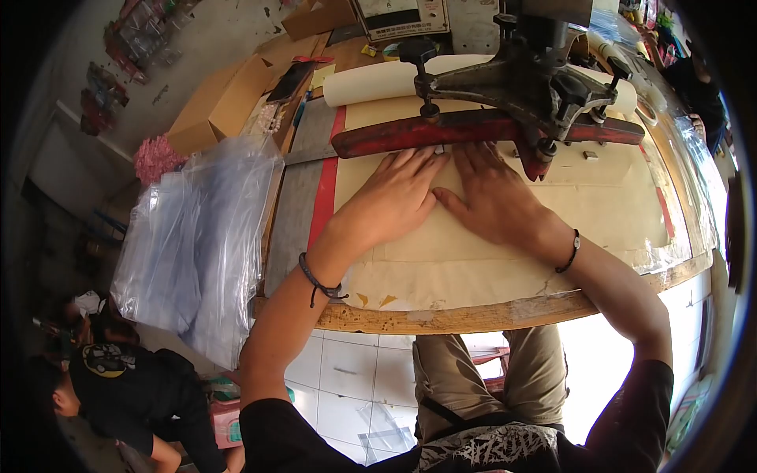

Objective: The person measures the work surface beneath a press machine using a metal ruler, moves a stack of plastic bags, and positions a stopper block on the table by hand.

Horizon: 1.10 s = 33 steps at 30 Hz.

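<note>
My left hand (398, 193) lies palm down on a tan sheet (441, 276), fingers stretched toward a long red metal bar (378, 140). Beside it, my right hand (497, 193) rests flat too, thumb out toward the left hand, its fingertips by the bar's lower edge. A small pale piece (440, 149) shows at the left fingertips; what it is I cannot make out. The bar hangs under a dark metal press head (505, 83) with knobbed screws. Both hands appear to hold nothing, though some fingertips are partly hidden near the bar.
Clear plastic bags (193, 244) drape over the table's left side. A cardboard box (217, 106) stands behind them. A pale roll (371, 83) lies behind the bar. Small metal pieces (590, 155) sit right of the press. Another person (134, 394) bends down at lower left.
</note>
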Available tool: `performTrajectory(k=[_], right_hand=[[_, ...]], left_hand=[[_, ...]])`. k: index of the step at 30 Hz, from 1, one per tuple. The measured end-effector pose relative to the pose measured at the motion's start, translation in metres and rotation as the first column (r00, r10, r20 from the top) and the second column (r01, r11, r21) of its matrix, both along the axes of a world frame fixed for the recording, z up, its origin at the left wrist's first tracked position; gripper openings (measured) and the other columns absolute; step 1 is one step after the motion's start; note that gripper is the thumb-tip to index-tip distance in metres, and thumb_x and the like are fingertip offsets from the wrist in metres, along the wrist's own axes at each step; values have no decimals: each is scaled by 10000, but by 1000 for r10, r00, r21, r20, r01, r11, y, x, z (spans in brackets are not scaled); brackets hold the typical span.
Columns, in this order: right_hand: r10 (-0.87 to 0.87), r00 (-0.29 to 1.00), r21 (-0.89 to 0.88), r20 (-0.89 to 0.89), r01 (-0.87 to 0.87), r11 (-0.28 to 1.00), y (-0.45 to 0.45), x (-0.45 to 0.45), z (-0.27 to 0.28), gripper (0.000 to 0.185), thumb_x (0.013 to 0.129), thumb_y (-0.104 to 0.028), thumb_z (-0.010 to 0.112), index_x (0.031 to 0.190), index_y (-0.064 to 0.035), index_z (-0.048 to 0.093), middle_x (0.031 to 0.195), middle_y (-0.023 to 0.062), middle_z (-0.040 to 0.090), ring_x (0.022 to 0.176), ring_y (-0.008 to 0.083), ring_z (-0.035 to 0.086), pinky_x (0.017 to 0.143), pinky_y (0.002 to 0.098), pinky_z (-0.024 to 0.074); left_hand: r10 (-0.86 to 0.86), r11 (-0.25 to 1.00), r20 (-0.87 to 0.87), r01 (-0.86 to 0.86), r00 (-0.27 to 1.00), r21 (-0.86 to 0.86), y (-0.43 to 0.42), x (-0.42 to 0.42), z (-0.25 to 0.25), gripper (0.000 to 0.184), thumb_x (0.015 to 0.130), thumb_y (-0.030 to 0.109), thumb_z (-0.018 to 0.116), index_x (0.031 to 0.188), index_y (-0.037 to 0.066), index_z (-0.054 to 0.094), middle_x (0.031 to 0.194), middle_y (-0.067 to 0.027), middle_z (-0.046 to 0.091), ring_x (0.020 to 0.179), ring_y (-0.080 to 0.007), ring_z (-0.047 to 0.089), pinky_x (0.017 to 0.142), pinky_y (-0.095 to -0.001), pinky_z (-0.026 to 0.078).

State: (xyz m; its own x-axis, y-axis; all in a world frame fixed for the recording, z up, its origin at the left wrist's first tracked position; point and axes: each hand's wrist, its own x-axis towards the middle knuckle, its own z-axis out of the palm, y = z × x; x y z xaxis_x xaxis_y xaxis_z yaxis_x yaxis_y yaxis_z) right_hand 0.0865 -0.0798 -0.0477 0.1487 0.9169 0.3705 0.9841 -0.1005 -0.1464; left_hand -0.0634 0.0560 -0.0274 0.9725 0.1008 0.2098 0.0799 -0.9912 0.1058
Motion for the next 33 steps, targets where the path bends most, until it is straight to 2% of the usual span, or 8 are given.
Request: performTrajectory(k=[2, 5, 8, 14, 17, 24, 33], right_hand=[[3, 1000, 1, 10, -3, 1000, -1, 0, 0, 714, 988, -432, 503, 1350, 176, 419, 1386, 376, 446, 1350, 500, 399, 1177, 497, 300], [19, 999, 34, 41, -21, 999, 0, 2, -2, 728, 979, -450, 505, 1325, 187, 444, 1353, 378, 477, 1325, 495, 433, 1169, 490, 316], [15, 998, 67, 57, -19, 998, 1, 1, -4, 732, 968, -453, 517, 1308, 193, 458, 1333, 382, 492, 1308, 493, 454, 1164, 488, 325], [14, 999, 75, 39, -16, 997, 1, 1, -4, 723, 960, -442, 529, 1300, 193, 460, 1337, 384, 484, 1298, 492, 461, 1161, 491, 327], [32, 999, 70, 43, -35, 997, 2, 1, -3, 716, 962, -434, 526, 1302, 192, 458, 1351, 382, 471, 1298, 490, 459, 1163, 497, 322], [17, 998, 42, 54, -19, 999, 2, -1, 1, 719, 965, -431, 514, 1328, 186, 443, 1365, 366, 467, 1309, 480, 450, 1169, 498, 307], [15, 1000, 19, 28, -15, 1000, 2, -3, 2, 715, 968, -428, 512, 1353, 169, 433, 1395, 367, 446, 1343, 499, 404, 1181, 496, 282]], left_hand=[[-1, 1000, 11, 1, 1000, -13, -1, 0, 1, 533, 933, 125, 476, 1443, -16, 401, 1473, -221, 420, 1384, -366, 379, 1175, -454, 296], [-7, 991, -16, 5, 1000, -131, -7, -2, 14, 541, 917, 96, 494, 1437, -15, 392, 1443, -221, 447, 1361, -373, 405, 1164, -459, 309], [78, 984, 10, -75, 997, -164, -5, -2, 7, 549, 906, 81, 509, 1430, -21, 383, 1418, -217, 468, 1343, -379, 422, 1153, -459, 321], [-15, 999, 80, 18, 997, -44, 0, 0, 0, 560, 922, 118, 508, 1443, -41, 376, 1441, -218, 453, 1357, -364, 407, 1156, -443, 320], [9, 997, -4, -9, 1000, -74, -3, 0, 11, 570, 932, 129, 498, 1455, -53, 366, 1464, -219, 436, 1371, -351, 395, 1163, -436, 310], [-3, 999, 28, 1, 1000, 50, -1, 1, -2, 588, 938, 145, 493, 1461, -83, 351, 1488, -224, 416, 1394, -338, 373, 1171, -447, 295], [1, 997, -15, 0, 1000, 76, 4, 1, -6, 615, 943, 163, 483, 1479, -86, 316, 1526, -224, 368, 1429, -341, 329, 1193, -455, 256]])
